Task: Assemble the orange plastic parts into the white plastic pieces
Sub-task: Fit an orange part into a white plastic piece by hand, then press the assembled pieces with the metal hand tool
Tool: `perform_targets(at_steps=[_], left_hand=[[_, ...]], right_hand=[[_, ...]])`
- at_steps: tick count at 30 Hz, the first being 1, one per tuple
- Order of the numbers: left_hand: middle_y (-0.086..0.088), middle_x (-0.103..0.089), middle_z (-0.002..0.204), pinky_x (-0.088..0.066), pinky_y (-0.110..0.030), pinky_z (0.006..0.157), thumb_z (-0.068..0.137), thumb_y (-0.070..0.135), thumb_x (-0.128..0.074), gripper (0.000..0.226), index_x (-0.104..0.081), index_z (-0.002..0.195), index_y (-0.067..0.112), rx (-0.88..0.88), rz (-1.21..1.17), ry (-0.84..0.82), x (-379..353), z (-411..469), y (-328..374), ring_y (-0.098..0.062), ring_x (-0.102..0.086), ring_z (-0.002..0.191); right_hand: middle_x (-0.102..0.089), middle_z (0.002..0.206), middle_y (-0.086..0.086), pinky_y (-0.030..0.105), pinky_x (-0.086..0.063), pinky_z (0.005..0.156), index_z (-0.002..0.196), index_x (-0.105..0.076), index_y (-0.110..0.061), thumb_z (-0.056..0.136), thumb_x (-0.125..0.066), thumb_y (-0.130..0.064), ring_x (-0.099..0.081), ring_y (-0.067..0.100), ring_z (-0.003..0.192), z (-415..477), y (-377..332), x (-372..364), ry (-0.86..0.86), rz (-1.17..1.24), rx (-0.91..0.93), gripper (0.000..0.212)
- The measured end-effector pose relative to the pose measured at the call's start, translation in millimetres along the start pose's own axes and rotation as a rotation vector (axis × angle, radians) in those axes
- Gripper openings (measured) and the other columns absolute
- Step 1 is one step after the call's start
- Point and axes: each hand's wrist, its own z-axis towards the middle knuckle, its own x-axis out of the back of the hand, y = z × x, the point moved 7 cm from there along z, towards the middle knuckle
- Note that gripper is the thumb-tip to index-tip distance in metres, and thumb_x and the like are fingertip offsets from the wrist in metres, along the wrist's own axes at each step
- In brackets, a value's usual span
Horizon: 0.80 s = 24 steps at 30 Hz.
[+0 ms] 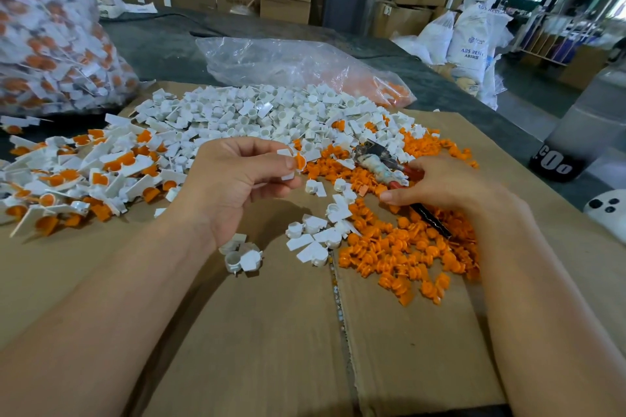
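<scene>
View from above my work surface, a flattened cardboard sheet (237, 332).

Centre of frame: my left hand (233, 179), palm turned up and fingers curled. It pinches one white piece (286, 153) between thumb and fingertips. The piece's long axis runs roughly up and down the frame. An orange part (300, 161) sits against its right edge, on the side facing my other hand. I judge the part to be placed in the socket, but I cannot tell whether it is fully seated.

Right of centre: my right hand (447, 186), back upward, fingers nearly straight and pointing left. It lies over the loose orange parts (406, 247) and touches the red-handled pliers (376, 162) among them. I cannot tell whether it grips anything underneath.

The orange supply lies just right of the held piece and directly beneath my right hand, so that hand is the nearer one for fetching the next insert. Loose white pieces (271, 112) are heaped above both hands. Assembled pieces (84, 173) are piled at the left edge, on the left hand's side.
</scene>
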Motion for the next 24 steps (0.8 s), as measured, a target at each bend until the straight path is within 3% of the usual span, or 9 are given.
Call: perform_targets(at_steps=[5,8,12,17,20,22,24], left_hand=[[-0.007,-0.068,0.058,-0.049,-0.016,0.044,0.047,0.009,-0.069,0.029,-0.062,0.075,0.002,-0.003,-0.005,-0.002,1.0,0.9,-0.9,-0.015,-0.066,0.051],[-0.007,-0.067,0.057,-0.05,-0.016,0.044,0.048,0.009,-0.069,0.028,-0.063,0.074,0.002,-0.001,-0.008,0.005,2.8,1.9,-1.6,-0.015,-0.066,0.051],[-0.005,-0.069,0.059,-0.05,-0.017,0.044,0.047,0.01,-0.07,0.028,-0.063,0.074,0.005,0.007,-0.014,0.023,4.9,2.2,-1.9,-0.015,-0.067,0.053],[-0.005,-0.069,0.061,-0.049,-0.018,0.043,0.048,0.011,-0.07,0.029,-0.063,0.076,0.007,0.015,-0.048,0.052,7.3,3.0,-1.2,-0.015,-0.066,0.052],[-0.004,-0.068,0.06,-0.049,-0.017,0.043,0.052,0.009,-0.068,0.023,-0.062,0.075,0.006,0.004,-0.066,0.051,7.4,3.6,-0.5,-0.013,-0.066,0.052],[-0.004,-0.068,0.059,-0.049,-0.017,0.044,0.054,0.008,-0.067,0.02,-0.062,0.074,0.005,-0.004,-0.071,0.047,7.1,3.8,-0.8,-0.013,-0.066,0.053],[-0.003,-0.066,0.057,-0.049,-0.016,0.045,0.059,0.005,-0.066,0.015,-0.061,0.073,0.005,-0.011,-0.07,0.042,6.9,4.2,-1.5,-0.013,-0.066,0.053]], right_hand=[[-0.055,0.105,0.005,0.031,-0.039,0.066,0.103,-0.058,-0.011,0.064,-0.072,-0.058,-0.049,0.018,0.086,2.9,-1.7,3.3,0.082,0.01,-0.026,0.063],[-0.061,0.092,0.007,0.031,-0.042,0.059,0.092,-0.064,-0.008,0.063,-0.076,-0.046,-0.053,0.018,0.075,-0.6,-6.1,7.1,0.16,0.033,-0.028,0.05],[-0.065,0.106,0.014,0.039,-0.05,0.077,0.104,-0.067,-0.004,0.068,-0.071,-0.037,-0.059,0.028,0.093,-7.2,-9.6,20.4,0.265,0.063,0.0,0.049],[-0.063,0.094,0.008,0.038,-0.046,0.071,0.103,-0.065,-0.007,0.068,-0.068,-0.03,-0.056,0.023,0.084,-27.7,-20.3,40.7,0.442,0.29,0.139,0.041],[-0.06,0.088,0.005,0.027,-0.043,0.067,0.102,-0.065,-0.007,0.069,-0.066,-0.027,-0.053,0.018,0.08,-40.2,-37.1,47.0,0.533,0.345,0.27,0.038],[-0.063,0.093,0.006,0.028,-0.041,0.067,0.102,-0.066,-0.007,0.07,-0.066,-0.025,-0.054,0.016,0.083,-44.4,-46.5,44.5,0.542,0.313,0.332,0.037],[-0.064,0.103,0.008,0.026,-0.041,0.077,0.109,-0.064,-0.007,0.071,-0.067,-0.023,-0.055,0.017,0.092,-47.7,-55.0,41.8,0.539,0.277,0.386,0.041]])
